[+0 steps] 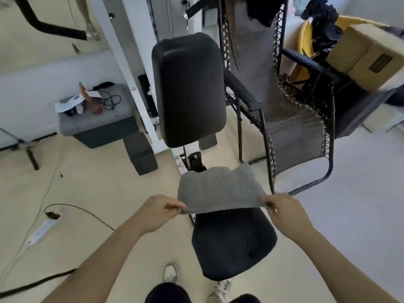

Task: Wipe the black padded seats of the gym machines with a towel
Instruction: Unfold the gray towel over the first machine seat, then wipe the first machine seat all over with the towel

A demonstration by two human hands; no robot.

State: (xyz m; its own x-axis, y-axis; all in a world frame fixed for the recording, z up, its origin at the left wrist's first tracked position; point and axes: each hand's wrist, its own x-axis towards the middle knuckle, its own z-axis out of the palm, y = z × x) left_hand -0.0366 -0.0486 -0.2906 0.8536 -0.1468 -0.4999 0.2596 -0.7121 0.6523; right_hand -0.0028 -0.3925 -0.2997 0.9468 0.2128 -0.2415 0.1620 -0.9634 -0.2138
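Above the black seat (232, 243), left hand (158, 212) and right hand (284, 212) each pinching a towel (218, 190) corner.

- To your right stands a mesh folding lounge chair (290, 119), black frame, laced edges.
- Behind it, cardboard boxes (367, 60) sit stacked, dark clothing (323, 25) draped over something yellow.
- On your left, a grey step platform (98, 125) holds a coiled black cord (111, 100) and a paper (70, 103).
- A white power strip (41, 231) lies on the floor near your left.
- Your white sneaker (170, 273) shows below.
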